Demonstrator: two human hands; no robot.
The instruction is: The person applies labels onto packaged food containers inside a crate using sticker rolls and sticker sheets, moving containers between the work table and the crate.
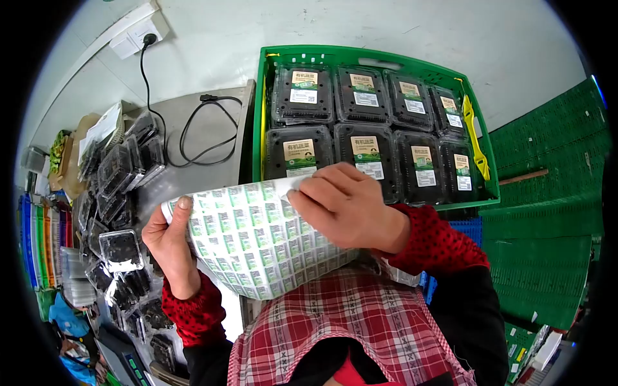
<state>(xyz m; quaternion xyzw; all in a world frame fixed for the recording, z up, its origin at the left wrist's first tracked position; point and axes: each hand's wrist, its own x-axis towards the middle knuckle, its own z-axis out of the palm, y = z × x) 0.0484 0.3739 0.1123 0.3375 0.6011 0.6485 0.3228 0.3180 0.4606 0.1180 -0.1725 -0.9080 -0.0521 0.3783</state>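
Observation:
A wide sheet of small green-and-white stickers (257, 238) hangs in front of my chest, its top edge rolled or folded over. My left hand (172, 235) grips the sheet's left end, thumb on top. With fingers bent and pressed together, my right hand (344, 202) is at the top edge, right of the middle; whether a loose sticker is between its fingertips is hidden. Just beyond the sheet stands a green crate (376, 56) with several lidded clear-and-black plastic boxes (360, 151), each with a paper label on top.
Several more plastic boxes (121, 251) are piled on the metal table (187, 183) at left. A black power cable (215, 98) lies looped there, near a wall socket (138, 35). Stacked green crates (541, 225) stand at right. A scale-like device (125, 360) is at lower left.

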